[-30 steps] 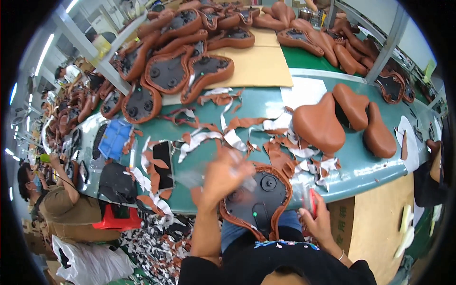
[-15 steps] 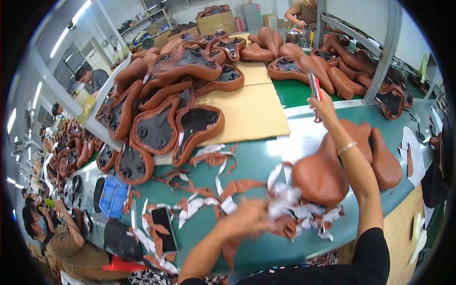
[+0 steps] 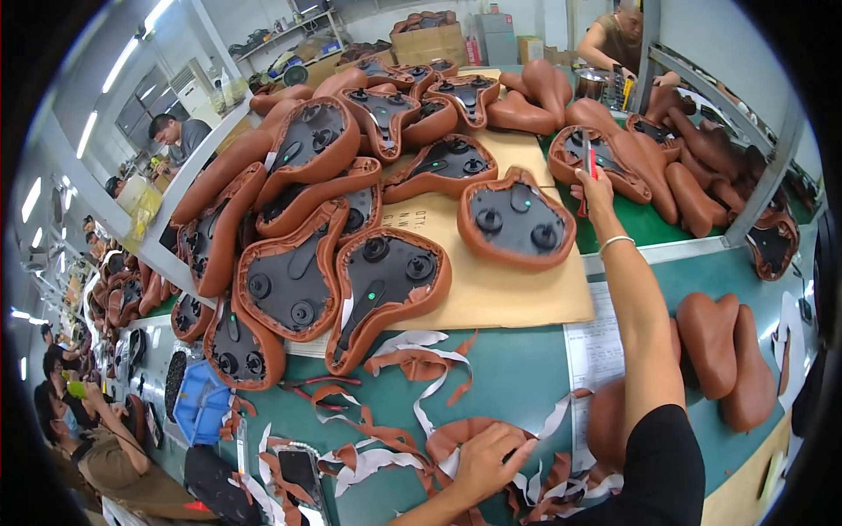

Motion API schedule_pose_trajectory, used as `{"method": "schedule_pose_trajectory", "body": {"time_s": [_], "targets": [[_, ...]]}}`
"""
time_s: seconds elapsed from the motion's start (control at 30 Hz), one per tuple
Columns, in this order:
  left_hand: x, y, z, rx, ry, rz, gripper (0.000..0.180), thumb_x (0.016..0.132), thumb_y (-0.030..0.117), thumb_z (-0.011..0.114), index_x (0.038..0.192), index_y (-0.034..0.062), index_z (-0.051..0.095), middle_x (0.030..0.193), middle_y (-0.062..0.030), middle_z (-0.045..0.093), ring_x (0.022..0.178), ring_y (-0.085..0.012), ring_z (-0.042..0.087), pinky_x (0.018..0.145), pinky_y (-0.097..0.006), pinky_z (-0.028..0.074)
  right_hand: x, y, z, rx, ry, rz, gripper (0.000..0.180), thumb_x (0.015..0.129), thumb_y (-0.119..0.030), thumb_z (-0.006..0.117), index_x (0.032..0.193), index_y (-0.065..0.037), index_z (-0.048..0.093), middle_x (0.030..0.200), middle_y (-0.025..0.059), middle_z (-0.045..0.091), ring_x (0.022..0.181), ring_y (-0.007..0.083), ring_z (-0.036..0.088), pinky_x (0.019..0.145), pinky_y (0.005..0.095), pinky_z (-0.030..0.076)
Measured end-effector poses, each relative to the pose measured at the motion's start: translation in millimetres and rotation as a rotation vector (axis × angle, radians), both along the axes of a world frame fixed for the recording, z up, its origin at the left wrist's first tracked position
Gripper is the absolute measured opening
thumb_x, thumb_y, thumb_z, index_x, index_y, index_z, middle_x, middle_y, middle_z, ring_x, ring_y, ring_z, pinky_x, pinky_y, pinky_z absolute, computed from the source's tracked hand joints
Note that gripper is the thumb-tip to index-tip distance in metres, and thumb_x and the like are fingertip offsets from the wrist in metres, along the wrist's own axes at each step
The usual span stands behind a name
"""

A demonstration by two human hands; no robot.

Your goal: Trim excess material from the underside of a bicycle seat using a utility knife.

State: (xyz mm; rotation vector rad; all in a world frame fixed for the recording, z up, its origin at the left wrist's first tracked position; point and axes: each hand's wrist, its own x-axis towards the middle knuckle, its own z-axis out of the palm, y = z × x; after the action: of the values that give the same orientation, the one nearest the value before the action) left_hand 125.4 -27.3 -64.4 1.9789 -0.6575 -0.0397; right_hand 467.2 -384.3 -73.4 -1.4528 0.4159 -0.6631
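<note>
My right hand [image 3: 598,188] is raised over the far part of the bench, its fingers wrapped round a red-handled cutter [image 3: 589,162] with a grey blade pointing up and away. Low in the middle, my left hand [image 3: 491,460] rests over brown and white trimmings [image 3: 456,431], fingers loosely bent and apart, with nothing plainly held. Nearest my right hand is an upturned brown bicycle saddle [image 3: 519,219], showing its black underside over the cardboard sheet [image 3: 491,302]. A smooth brown saddle [image 3: 607,425] sits partly hidden behind my right forearm.
Upturned saddles [image 3: 303,272] are heaped at the left; more brown saddles [image 3: 706,346] lie right. A metal post [image 3: 772,167] stands at the far right. Pliers [image 3: 323,387], a blue tray [image 3: 203,403] and a phone [image 3: 300,478] lie left. Co-workers [image 3: 618,44] sit beyond.
My view has shifted. An upturned saddle now appears over the formerly bare cardboard, and a blurred saddle on the heap is now still. My left hand, blurred earlier, has come to rest over the trimmings.
</note>
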Motion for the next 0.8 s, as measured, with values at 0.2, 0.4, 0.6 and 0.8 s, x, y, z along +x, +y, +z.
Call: {"method": "schedule_pose_trajectory", "body": {"time_s": [0.2, 0.4, 0.6, 0.8], "targets": [[-2, 3, -6, -0.082, 0.029, 0.033, 0.020, 0.085, 0.020, 0.063, 0.081, 0.0003, 0.062, 0.081, -0.0103, 0.062, 0.074, -0.0254, 0.061, 0.065, -0.035, 0.048, -171, 12, 98, 0.017, 0.098, 0.314, 0.028, 0.084, -0.027, 0.061, 0.102, -0.007, 0.052, 0.072, 0.0031, 0.055, 0.048, 0.0127, 0.057, 0.038, 0.0243, 0.043], [2, 31, -1, -0.632, 0.547, -0.073, 0.039, 0.096, 0.035, 0.044, 0.111, 0.0000, 0.054, 0.105, -0.0098, 0.062, 0.092, -0.0200, 0.060, 0.083, -0.033, 0.047, -374, 77, 140, -0.184, 0.280, 0.689, 0.026, 0.083, -0.022, 0.063, 0.100, -0.006, 0.052, 0.074, 0.0033, 0.058, 0.057, 0.0090, 0.059, 0.048, 0.0218, 0.044], [-33, 70, -13, -0.678, 0.922, -0.054, 0.057, 0.086, 0.039, 0.057, 0.124, -0.0019, 0.044, 0.110, -0.0083, 0.058, 0.097, -0.0173, 0.057, 0.086, -0.032, 0.046, -474, 145, 85, -0.605, 0.232, 0.913, 0.025, 0.080, -0.013, 0.063, 0.101, -0.004, 0.055, 0.077, 0.0090, 0.059, 0.071, 0.0206, 0.061, 0.066, 0.0328, 0.047], [-103, 91, 46, -0.458, 0.956, 0.193, 0.057, 0.079, 0.029, 0.067, 0.122, -0.0016, 0.046, 0.103, -0.0061, 0.056, 0.087, -0.0149, 0.057, 0.074, -0.027, 0.047, -527, 159, 75, -0.655, 0.177, 0.727, 0.042, 0.084, -0.017, 0.062, 0.124, -0.007, 0.049, 0.087, 0.0129, 0.060, 0.073, 0.0283, 0.060, 0.066, 0.0377, 0.046]]}}
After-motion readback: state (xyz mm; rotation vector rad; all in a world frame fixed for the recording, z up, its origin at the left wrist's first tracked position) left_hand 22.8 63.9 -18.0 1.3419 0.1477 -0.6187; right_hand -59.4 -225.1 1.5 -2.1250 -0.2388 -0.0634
